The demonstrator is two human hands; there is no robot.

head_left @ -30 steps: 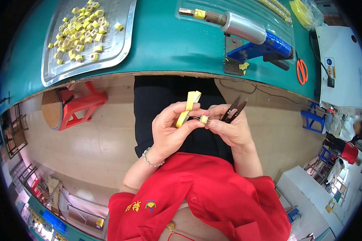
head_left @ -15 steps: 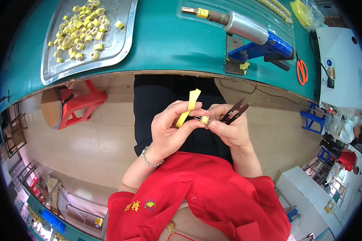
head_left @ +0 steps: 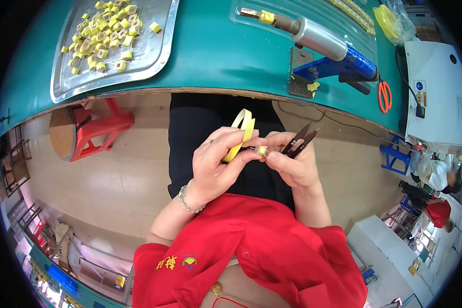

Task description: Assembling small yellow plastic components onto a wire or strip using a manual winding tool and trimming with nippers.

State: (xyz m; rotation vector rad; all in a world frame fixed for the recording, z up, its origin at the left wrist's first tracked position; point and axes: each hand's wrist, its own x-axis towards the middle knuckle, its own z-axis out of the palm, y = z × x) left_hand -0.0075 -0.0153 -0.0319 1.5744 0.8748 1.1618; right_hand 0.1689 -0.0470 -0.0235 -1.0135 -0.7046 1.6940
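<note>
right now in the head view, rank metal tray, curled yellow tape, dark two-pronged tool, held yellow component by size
1. metal tray
2. curled yellow tape and dark two-pronged tool: too close to rank, both partly covered
3. held yellow component

A red stool [head_left: 102, 131] and a blue stool [head_left: 395, 155] are seen beside a green-topped workbench [head_left: 215, 49], while light is reflected by the pale tiled floor [head_left: 126, 185] of a cluttered workroom.
</note>
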